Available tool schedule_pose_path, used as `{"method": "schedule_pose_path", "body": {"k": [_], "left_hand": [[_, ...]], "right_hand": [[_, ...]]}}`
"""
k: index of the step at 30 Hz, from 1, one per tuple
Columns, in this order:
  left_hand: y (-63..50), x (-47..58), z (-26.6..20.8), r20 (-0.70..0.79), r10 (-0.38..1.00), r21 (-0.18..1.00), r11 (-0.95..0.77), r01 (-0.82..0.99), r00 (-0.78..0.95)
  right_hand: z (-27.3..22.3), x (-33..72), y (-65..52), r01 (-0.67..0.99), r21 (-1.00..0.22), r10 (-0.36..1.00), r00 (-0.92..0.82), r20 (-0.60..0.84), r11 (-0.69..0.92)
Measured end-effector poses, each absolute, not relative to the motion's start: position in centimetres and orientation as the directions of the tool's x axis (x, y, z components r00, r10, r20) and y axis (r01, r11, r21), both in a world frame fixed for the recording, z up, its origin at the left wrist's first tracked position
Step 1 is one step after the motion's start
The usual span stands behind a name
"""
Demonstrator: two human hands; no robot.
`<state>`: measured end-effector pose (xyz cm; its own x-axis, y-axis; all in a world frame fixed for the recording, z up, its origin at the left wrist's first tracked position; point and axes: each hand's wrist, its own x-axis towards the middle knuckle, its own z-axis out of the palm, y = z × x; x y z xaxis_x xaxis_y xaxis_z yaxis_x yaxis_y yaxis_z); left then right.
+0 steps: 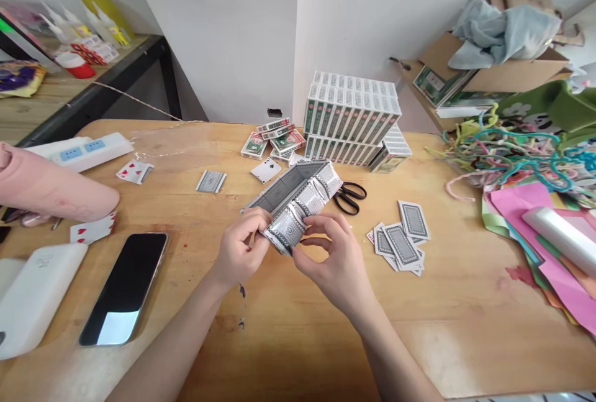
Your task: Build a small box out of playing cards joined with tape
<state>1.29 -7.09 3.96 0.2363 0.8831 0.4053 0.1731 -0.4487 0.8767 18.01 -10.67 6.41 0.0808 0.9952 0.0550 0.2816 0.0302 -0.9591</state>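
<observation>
Between my hands, above the wooden table, is a box-like structure of folded playing cards, their grey patterned backs facing outward. My left hand pinches its near left corner with thumb and fingers. At the near right side, my right hand grips the lower edge, thumb below and fingers on the outer wall. Just beyond my right hand lie black-handled scissors, partly hidden by the structure. Loose face-down cards overlap on the table to the right. A single folded card rests to the left.
Card boxes stand stacked at the back, with several red and green packs beside them. On the left are a phone, a white power bank, a pink roll and a power strip. Coloured paper and pipe cleaners lie right.
</observation>
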Motion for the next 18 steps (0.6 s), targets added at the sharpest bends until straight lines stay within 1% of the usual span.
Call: {"method": "schedule_pose_path", "body": {"k": [2, 4, 7, 10, 14, 18], "left_hand": [[-6.9, 1.2, 4.2, 0.410, 0.883, 0.872, -0.453, 0.185, 0.230], [-6.7, 1.2, 4.5, 0.433, 0.871, 0.851, -0.480, 0.212, 0.233], [-6.4, 1.2, 4.8, 0.478, 0.841, 0.807, -0.535, 0.251, 0.254], [-6.3, 1.2, 4.8, 0.488, 0.830, 0.787, -0.552, 0.276, 0.269], [-6.2, 1.3, 4.6, 0.478, 0.833, 0.776, -0.550, 0.311, 0.280], [-6.2, 1.3, 4.7, 0.468, 0.839, 0.777, -0.540, 0.322, 0.278]], "right_hand": [[6.6, 17.9, -10.4, 0.330, -0.942, 0.993, 0.081, 0.085, 0.053], [6.7, 17.7, -10.2, 0.427, -0.901, 0.990, 0.070, 0.120, 0.079], [6.9, 17.3, -9.7, 0.579, -0.809, 0.989, 0.040, 0.145, 0.096], [6.9, 16.8, -9.5, 0.688, -0.716, 0.985, 0.015, 0.173, 0.116], [6.9, 16.5, -9.4, 0.762, -0.636, 0.983, -0.005, 0.184, 0.122], [6.7, 16.4, -9.5, 0.771, -0.623, 0.978, -0.001, 0.209, 0.134]]}}
